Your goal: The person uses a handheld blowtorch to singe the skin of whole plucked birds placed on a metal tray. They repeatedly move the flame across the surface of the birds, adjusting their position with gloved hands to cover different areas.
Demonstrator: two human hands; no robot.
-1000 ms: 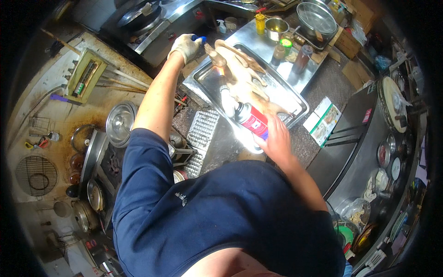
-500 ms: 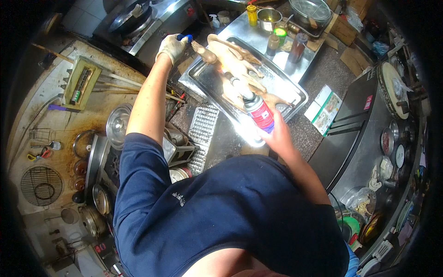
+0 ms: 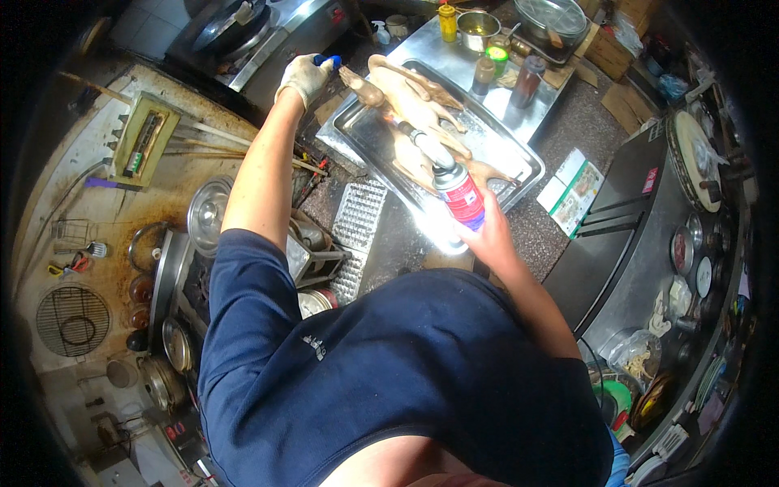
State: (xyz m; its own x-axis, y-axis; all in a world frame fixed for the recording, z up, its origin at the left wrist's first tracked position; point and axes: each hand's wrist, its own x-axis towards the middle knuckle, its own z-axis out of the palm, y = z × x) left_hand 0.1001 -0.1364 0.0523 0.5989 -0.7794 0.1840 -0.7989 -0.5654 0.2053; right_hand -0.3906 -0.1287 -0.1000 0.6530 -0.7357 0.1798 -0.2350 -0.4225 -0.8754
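Plucked pale poultry, apparently duck (image 3: pixel 410 101), lies in a rectangular metal tray (image 3: pixel 531 177), its head and bill toward the tray's far left corner. My right hand (image 3: pixel 489 237), bare, is wrapped round the red and purple gas can of a blowtorch (image 3: pixel 461 196). The torch's nozzle points away from me at the bird's skin, and a faint orange glow shows at its tip. My left hand (image 3: pixel 302 79), in a whitish glove, is closed on a small blue object (image 3: pixel 331 62) just left of the bill; its kind cannot be made out.
Behind the tray, a steel table carries a yellow squeeze bottle (image 3: pixel 447 23), a metal pot (image 3: pixel 478 29), a dark sauce bottle (image 3: pixel 528 79) and a green-lidded jar (image 3: pixel 497 57). A wok (image 3: pixel 231 28) sits far left. At right stands a dark counter (image 3: pixel 600 227) with several bowls.
The torch nozzle has edged slightly farther from me along the bird. My left hand keeps its place and grip. The whole view has shifted a little.
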